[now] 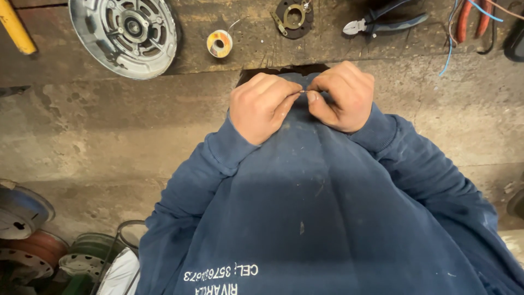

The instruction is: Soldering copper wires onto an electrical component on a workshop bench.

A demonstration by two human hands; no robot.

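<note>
My left hand (262,106) and my right hand (341,95) meet in front of my dark blue sweatshirt, just below the edge of a worn wooden bench (245,52). Both pinch a thin piece of wire (303,93) between thumb and fingertips, the knuckles curled toward each other. The wire is mostly hidden by the fingers. On the bench straight above my hands lies a small spool of solder wire (219,43).
A round grey metal motor cover (126,34) lies at the bench's left, a yellow handle (15,27) beside it. A dark round part with a brass ring (293,17), blue-handled cutters (382,23) and red and blue wires (469,22) lie to the right. Wire spools (33,240) sit on the floor at lower left.
</note>
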